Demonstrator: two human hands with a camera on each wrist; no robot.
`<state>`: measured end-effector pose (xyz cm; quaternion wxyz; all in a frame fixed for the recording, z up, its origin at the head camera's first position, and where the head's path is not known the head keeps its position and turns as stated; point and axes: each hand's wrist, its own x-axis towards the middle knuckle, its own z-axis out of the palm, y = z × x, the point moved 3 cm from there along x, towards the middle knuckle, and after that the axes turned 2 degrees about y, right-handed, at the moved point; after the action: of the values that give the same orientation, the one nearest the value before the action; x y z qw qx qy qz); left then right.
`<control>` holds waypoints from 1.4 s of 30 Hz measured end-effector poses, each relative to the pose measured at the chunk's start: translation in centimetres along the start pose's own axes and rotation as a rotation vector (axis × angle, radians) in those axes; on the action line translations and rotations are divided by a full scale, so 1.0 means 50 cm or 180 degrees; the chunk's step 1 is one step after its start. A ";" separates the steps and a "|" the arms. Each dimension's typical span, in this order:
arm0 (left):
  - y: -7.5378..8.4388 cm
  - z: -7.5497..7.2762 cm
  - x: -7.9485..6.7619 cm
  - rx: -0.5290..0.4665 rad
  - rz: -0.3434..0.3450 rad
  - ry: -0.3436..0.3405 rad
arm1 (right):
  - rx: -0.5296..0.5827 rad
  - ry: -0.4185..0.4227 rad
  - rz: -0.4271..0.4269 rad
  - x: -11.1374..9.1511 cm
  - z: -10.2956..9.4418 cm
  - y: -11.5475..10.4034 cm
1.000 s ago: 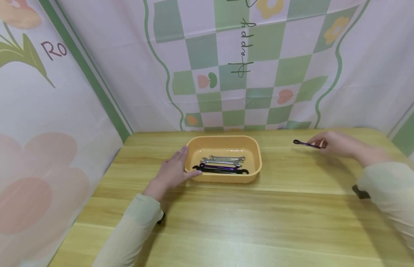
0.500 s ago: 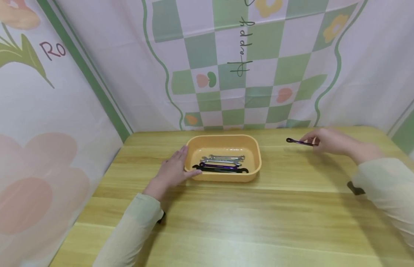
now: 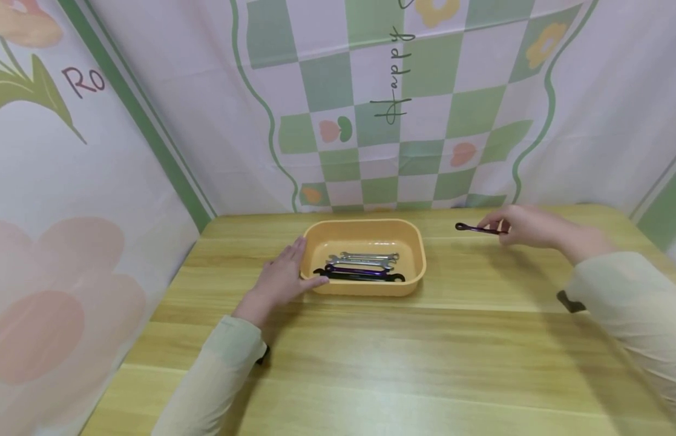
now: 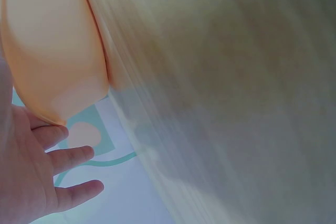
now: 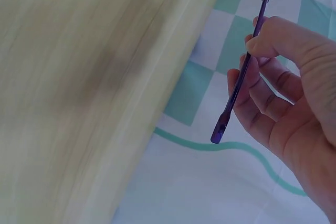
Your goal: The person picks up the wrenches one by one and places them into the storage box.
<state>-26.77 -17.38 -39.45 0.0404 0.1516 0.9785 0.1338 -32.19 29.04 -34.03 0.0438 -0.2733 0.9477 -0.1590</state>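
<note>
My right hand (image 3: 525, 225) pinches a dark purple wrench (image 3: 474, 228) above the table, right of the yellow tray (image 3: 370, 290). In the right wrist view the wrench (image 5: 239, 85) lies between thumb and fingers, both ends sticking out. At the tray's left side is my left hand (image 3: 280, 277), its thumb over the front left rim and its fingers along the outer wall. The left wrist view shows those fingers (image 4: 73, 158) straight and spread beside the tray (image 4: 58, 51). Inside the tray lie several silver wrenches (image 3: 365, 263), a purple wrench (image 3: 351, 270) and a black wrench (image 3: 365, 277).
The tray stands on a wood-grain table (image 3: 370, 363), toward its back edge. Behind it hangs a checkered green and white cloth (image 3: 392, 121). Another printed cloth (image 3: 87, 242) hangs along the left side.
My right hand has moved left with the purple wrench, closer to the tray. My left hand and the wrenches in the tray have stayed in place.
</note>
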 end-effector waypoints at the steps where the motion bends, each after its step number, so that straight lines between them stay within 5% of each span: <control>1: -0.001 0.000 0.000 0.0001 0.0006 0.0002 | 0.0014 -0.0010 -0.0017 0.002 0.000 -0.003; 25: -0.002 -0.006 0.005 0.0277 0.0002 0.0081 | 0.0057 0.0076 -0.0530 0.088 -0.009 -0.121; 42: -0.003 0.001 0.004 0.0168 -0.0014 0.0001 | 0.0110 -0.0012 -0.0688 0.137 0.014 -0.178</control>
<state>-26.98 -17.44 -39.52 0.0366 0.1504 0.9820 0.1079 -33.36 18.06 -31.78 0.0329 -0.3735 0.9097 -0.1786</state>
